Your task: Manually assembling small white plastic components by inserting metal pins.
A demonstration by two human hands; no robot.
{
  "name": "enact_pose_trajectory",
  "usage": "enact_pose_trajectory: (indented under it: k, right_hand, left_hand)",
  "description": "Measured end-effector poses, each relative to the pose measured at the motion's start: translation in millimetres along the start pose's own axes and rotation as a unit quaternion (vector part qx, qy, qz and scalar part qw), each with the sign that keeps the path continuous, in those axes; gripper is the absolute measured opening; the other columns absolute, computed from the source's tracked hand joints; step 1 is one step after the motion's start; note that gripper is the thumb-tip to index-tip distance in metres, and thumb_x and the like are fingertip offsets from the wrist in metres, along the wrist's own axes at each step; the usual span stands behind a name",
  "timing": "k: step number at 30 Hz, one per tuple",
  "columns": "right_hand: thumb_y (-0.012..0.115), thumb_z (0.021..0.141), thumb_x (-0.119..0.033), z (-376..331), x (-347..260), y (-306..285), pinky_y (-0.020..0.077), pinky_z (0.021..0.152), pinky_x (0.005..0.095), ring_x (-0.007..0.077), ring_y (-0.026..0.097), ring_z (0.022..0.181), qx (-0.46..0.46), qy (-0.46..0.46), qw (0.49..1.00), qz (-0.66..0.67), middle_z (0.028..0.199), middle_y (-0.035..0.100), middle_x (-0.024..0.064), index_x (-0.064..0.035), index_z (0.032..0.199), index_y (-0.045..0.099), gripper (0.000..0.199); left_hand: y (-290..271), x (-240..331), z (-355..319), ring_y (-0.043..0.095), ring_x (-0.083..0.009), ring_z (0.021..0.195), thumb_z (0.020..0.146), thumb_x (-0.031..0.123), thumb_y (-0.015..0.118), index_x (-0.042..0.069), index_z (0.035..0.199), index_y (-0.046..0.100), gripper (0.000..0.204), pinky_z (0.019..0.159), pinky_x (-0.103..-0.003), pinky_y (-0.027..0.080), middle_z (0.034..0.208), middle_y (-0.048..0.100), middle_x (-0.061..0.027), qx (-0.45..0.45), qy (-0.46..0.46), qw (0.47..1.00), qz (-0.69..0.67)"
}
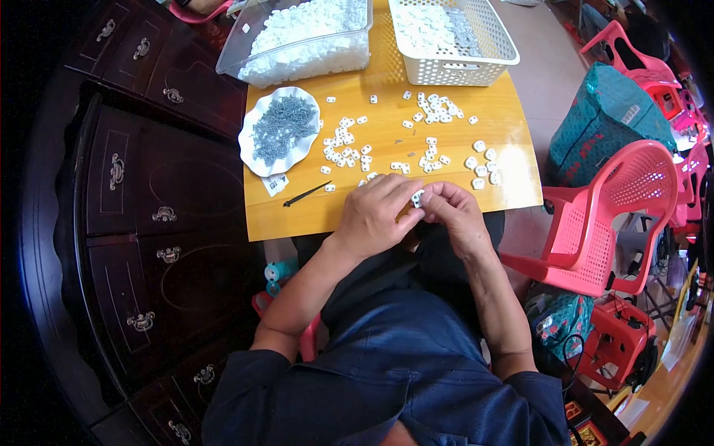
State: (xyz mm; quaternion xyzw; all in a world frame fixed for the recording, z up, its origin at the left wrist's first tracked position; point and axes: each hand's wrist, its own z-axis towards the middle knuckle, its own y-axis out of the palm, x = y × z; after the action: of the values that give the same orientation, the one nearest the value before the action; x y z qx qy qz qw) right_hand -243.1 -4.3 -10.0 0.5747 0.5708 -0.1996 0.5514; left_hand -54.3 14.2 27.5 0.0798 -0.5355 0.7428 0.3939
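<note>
Close to the table's near edge, my left hand (378, 212) and my right hand (459, 217) meet around a small white plastic piece (417, 198) with dark holes. The left fingers are bent and closed about its left side. Thumb and forefinger of the right hand pinch it from the right. Whether a nail is in it is too small to tell. Beyond the hands lie many similar white pieces (428, 156) in loose groups. A scalloped white dish (248, 151) on the left holds a heap of small grey metal nails (282, 128).
At the back stand a clear bin (355, 46) of white pieces and a white perforated basket (446, 72) of white and grey pieces. A thin black tool (306, 194) lies on the yellow table (282, 215). Dark drawers (141, 178) flank the left, a pink chair (587, 245) the right.
</note>
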Motion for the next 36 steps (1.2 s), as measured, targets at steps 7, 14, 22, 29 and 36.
enact_pose_trajectory:
  k: [7, 14, 22, 29, 36]
  right_hand:
    - [0.066, 0.1, -0.02, -1, -1, 0, 0.0483, 0.068, 0.0218, 0.0066, 0.059, 0.072, -0.008, 0.008, 1.0, 0.015, 0.084, 0.067, -0.0005, -0.0045, 0.1, 0.069, 0.016]
    - [0.063, 0.103, -0.024, -3, -1, 1, 0.0461, 0.07, 0.0212, 0.0043, 0.056, 0.074, -0.032, 0.008, 0.999, -0.016, 0.082, 0.066, -0.0035, -0.0066, 0.096, 0.07, 0.02]
    - [0.063, 0.102, -0.022, -10, 0, 5, 0.0449, 0.07, 0.0218, 0.0048, 0.055, 0.074, -0.011, -0.028, 0.999, -0.03, 0.082, 0.066, -0.0027, -0.0052, 0.096, 0.071, 0.019]
    - [0.064, 0.101, -0.018, -19, -1, 10, 0.0455, 0.072, 0.023, 0.0063, 0.056, 0.074, 0.018, -0.031, 0.999, -0.026, 0.082, 0.066, -0.0013, -0.0035, 0.094, 0.072, 0.018]
    - [0.065, 0.099, -0.015, -16, -7, 9, 0.0463, 0.072, 0.0235, 0.0071, 0.057, 0.074, 0.029, -0.021, 0.999, -0.014, 0.081, 0.068, 0.0002, -0.0027, 0.092, 0.073, 0.016]
  left_hand:
    - [2, 0, 1, 0.069, -0.0316, 0.086, 0.077, 0.011, 0.078, 0.004, 0.107, 0.07, 0.032, 0.074, -0.04, 0.057, 0.096, 0.071, -0.0125, 0.01, 0.011, 1.0, 0.003]
    - [1, 0, 0, 0.07, -0.0318, 0.086, 0.077, 0.011, 0.079, 0.003, 0.107, 0.07, 0.033, 0.075, -0.04, 0.057, 0.096, 0.071, -0.0129, 0.011, 0.009, 1.0, -0.011]
    - [0, 7, -2, 0.07, -0.0313, 0.088, 0.074, 0.012, 0.081, 0.003, 0.107, 0.07, 0.036, 0.077, -0.039, 0.057, 0.097, 0.071, -0.0127, 0.021, 0.013, 1.0, 0.001]
    - [1, 11, -7, 0.071, -0.0312, 0.087, 0.076, 0.01, 0.079, 0.004, 0.106, 0.071, 0.032, 0.076, -0.039, 0.057, 0.096, 0.072, -0.0121, 0.017, 0.02, 0.999, 0.018]
    - [2, 10, -2, 0.071, -0.0316, 0.085, 0.078, 0.01, 0.078, 0.004, 0.104, 0.071, 0.028, 0.075, -0.04, 0.057, 0.094, 0.072, -0.0127, 0.027, 0.021, 0.999, 0.01]
